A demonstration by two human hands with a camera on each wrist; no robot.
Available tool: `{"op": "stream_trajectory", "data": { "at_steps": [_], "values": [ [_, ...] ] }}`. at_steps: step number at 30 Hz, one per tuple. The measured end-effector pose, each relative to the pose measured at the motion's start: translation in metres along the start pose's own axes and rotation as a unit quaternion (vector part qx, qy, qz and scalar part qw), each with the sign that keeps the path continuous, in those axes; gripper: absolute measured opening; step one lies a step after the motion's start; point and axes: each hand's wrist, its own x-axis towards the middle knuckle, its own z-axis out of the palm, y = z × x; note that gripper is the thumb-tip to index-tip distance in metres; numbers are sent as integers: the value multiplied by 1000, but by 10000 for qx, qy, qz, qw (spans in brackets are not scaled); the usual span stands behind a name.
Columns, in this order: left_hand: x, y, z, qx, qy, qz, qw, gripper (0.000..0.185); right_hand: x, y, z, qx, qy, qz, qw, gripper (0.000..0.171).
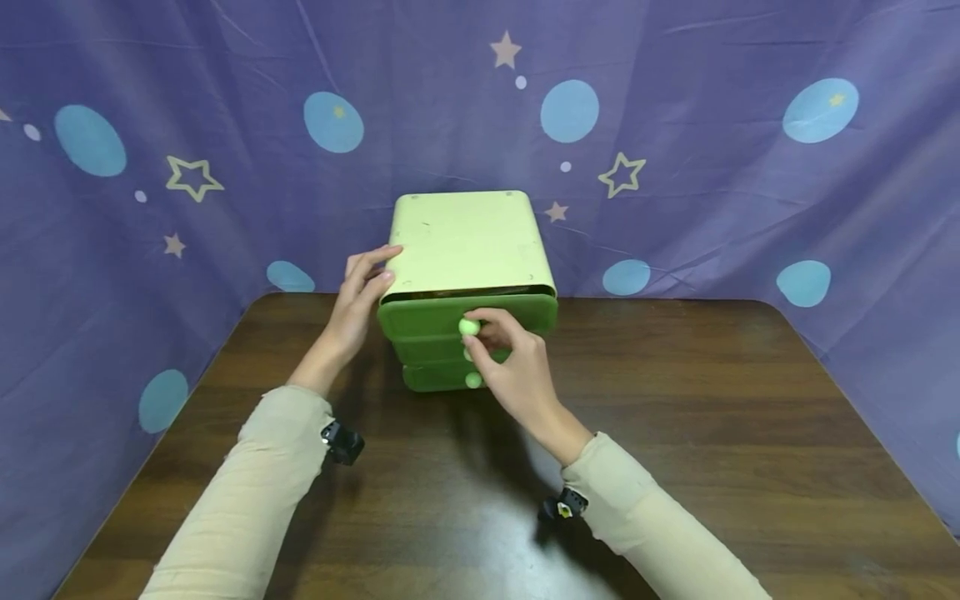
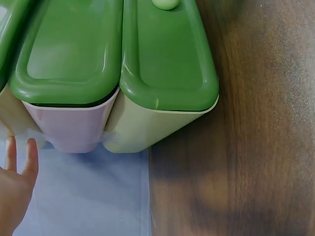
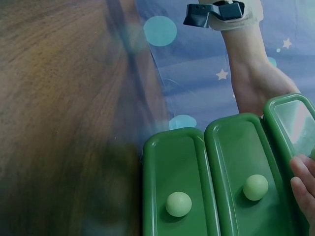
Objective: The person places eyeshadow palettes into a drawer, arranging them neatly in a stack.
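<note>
A small drawer cabinet (image 1: 465, 242) with a pale yellow-green top and three green drawer fronts stands on the table. Each drawer front bears a round light-green knob. My right hand (image 1: 519, 371) pinches the top drawer's knob (image 1: 468, 327) between thumb and fingers. A dark gap shows between the cabinet's top edge and the top drawer front (image 1: 423, 318). Against the cabinet's left side rests my left hand (image 1: 354, 310), its fingers extended with fingertips at the upper edge. In the left wrist view, a pinkish casing section (image 2: 74, 125) shows behind the middle drawer front (image 2: 69, 49).
The dark wooden table (image 1: 712, 417) spreads around the cabinet. Behind it and on both sides hangs a purple cloth (image 1: 450, 100) printed with stars and blue ovals. Both wrists wear black straps with small devices (image 1: 342, 442).
</note>
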Motion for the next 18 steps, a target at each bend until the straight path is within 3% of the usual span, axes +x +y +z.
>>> {"op": "stream_trajectory", "data": {
  "at_steps": [18],
  "values": [
    [0, -3, 1, -89, 107, 86, 9999, 43, 12, 7, 2, -105, 120, -19, 9999, 24]
  ]
}}
